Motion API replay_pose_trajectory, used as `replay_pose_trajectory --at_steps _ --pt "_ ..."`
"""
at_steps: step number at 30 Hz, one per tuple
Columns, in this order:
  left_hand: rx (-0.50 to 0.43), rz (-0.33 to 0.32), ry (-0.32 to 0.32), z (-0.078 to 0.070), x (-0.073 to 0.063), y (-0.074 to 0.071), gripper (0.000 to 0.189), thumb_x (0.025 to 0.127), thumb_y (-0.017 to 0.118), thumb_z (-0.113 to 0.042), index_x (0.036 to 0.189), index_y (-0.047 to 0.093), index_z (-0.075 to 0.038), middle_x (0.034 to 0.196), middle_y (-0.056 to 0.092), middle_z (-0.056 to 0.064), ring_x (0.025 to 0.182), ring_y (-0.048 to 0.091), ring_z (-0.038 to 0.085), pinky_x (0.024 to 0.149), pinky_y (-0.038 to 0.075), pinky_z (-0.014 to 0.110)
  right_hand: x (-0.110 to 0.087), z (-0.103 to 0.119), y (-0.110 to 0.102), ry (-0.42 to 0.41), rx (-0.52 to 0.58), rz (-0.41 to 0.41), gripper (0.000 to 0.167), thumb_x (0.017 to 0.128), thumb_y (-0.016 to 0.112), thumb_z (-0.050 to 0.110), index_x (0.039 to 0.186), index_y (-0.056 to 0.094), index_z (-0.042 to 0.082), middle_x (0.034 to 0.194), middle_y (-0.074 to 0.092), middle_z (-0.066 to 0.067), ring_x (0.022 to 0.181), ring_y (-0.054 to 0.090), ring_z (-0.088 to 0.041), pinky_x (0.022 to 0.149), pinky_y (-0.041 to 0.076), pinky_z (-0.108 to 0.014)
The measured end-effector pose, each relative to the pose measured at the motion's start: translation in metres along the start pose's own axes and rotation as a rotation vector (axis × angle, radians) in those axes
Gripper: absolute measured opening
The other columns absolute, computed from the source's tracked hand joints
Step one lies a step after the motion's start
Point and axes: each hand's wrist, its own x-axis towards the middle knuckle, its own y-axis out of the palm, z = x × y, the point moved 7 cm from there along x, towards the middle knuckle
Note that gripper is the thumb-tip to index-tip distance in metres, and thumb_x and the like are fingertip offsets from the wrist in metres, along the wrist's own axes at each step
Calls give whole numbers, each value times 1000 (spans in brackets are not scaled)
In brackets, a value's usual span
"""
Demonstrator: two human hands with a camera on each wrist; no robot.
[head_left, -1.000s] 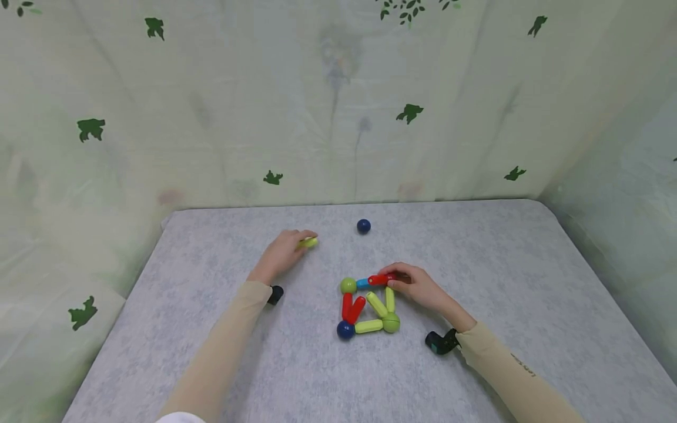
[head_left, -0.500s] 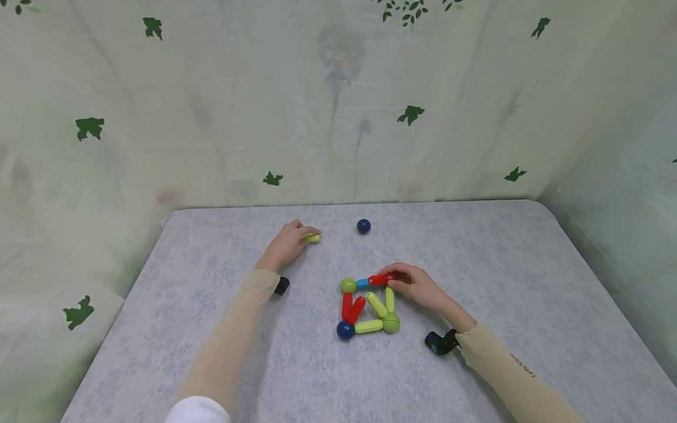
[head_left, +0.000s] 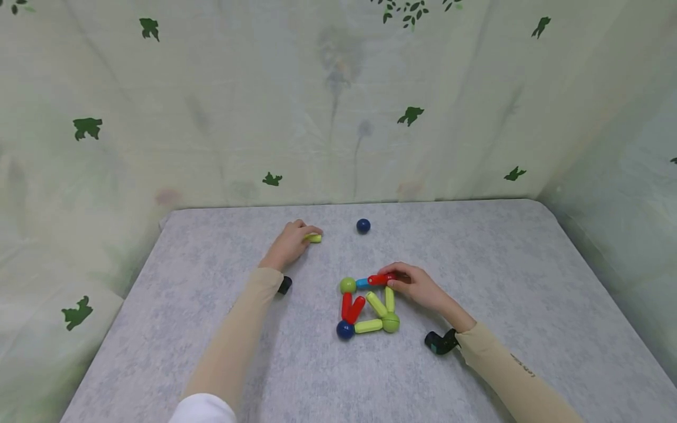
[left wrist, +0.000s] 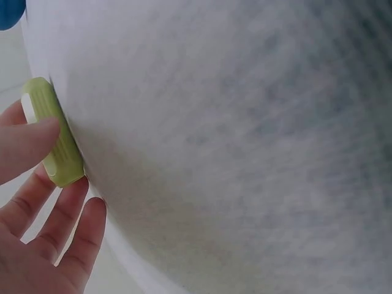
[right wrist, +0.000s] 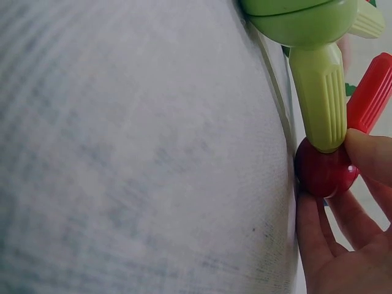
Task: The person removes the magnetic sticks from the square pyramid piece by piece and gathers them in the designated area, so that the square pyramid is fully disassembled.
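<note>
Just right of centre, the right hand (head_left: 418,286) grips the red ball (right wrist: 327,171) of the stick frame (head_left: 368,326); a tug there could part its joints. Left of upper centre, the left hand (head_left: 288,242) pinches a yellow-green stick (left wrist: 56,144); a stray nudge could roll the loose blue ball (head_left: 363,226). Dark marks (head_left: 522,365) on the right sleeve (head_left: 505,367) are illegible.

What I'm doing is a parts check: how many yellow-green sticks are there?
4: one stick in the left hand; three sticks fan from the nearer green ball. Others may be hidden.
</note>
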Motion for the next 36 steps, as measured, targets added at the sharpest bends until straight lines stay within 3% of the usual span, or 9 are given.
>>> replay_pose_trajectory --at_steps 6,11,15,19,25,36 --pt "-44 -69 31 -6 -4 -5 40 90 59 2 128 61 -12 118 53 17 108 47 36 94 38 49 0 0 -2 -2 2 12 27 96 56 6 123 59 2 120 59 -11 110 55 -26 96 43 -43" --pt "-215 -124 182 -35 -12 -12 34 89 64 1 122 63 -6 116 56 17 108 50 34 94 40 48 -3 13 -3 1 4 9 29 95 56 2 124 55 -4 120 57 -16 111 54 -31 96 43 -46" --pt "-366 -71 337 -67 -23 -12 29 88 65 1 116 63 1 113 61 18 104 56 36 90 45 47 -6 24 -4 4 19 19 30 95 56 0 123 53 -8 119 57 -19 108 55 -33 94 44 -46" --pt "-410 13 420 -92 -32 -2 28 88 67 -4 115 61 2 112 63 16 100 59 31 89 48 40 -4 10 -3 9 41 26 30 95 57 3 124 53 -5 119 57 -17 108 56 -30 94 45 -42" --pt "-445 120 454 -118 -40 17 30 88 69 -9 115 62 3 111 63 15 95 60 24 86 49 30 0 -10 -4 2 107 45 31 95 56 5 125 52 -3 122 56 -16 113 55 -30 96 44 -41" --pt "-403 172 445 -142 -41 36 29 88 70 -14 114 64 -3 106 62 5 94 59 17 82 51 29 0 -15 -3 -7 128 54 29 96 55 5 124 52 -3 120 56 -16 113 55 -29 92 46 -34"
